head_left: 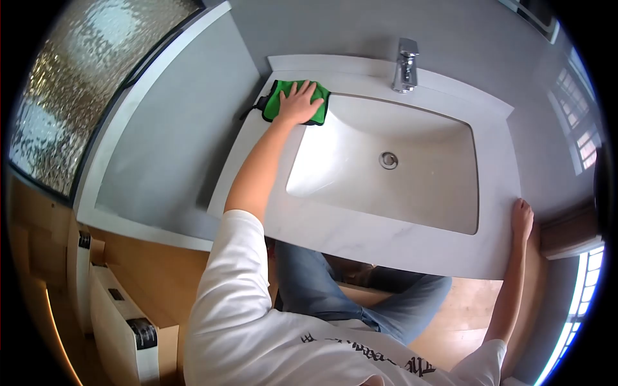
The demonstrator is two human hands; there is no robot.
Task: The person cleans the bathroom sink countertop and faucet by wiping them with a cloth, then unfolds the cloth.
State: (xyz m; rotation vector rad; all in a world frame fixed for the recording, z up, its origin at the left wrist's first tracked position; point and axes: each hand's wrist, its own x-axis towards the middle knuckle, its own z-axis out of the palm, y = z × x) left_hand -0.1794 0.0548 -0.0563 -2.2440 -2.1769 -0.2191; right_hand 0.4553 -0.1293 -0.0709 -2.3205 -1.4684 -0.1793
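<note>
My left hand (298,103) lies flat with spread fingers on a green cloth (275,101) with dark edging. The cloth rests on the back left corner of the pale countertop (360,226), beside the left rim of the white sink basin (428,180). A black strip or tag pokes out from its left side. At the countertop's right edge is my right hand (523,219), its fingers curled closed. Whether it grips the edge or anything else is hidden.
A chrome faucet (405,66) rises behind the basin, which has a round drain (388,160). To the left is a grey partition (174,135) with a pale edge, beyond it textured glass (71,83). Boxes (129,321) stand on the floor at lower left.
</note>
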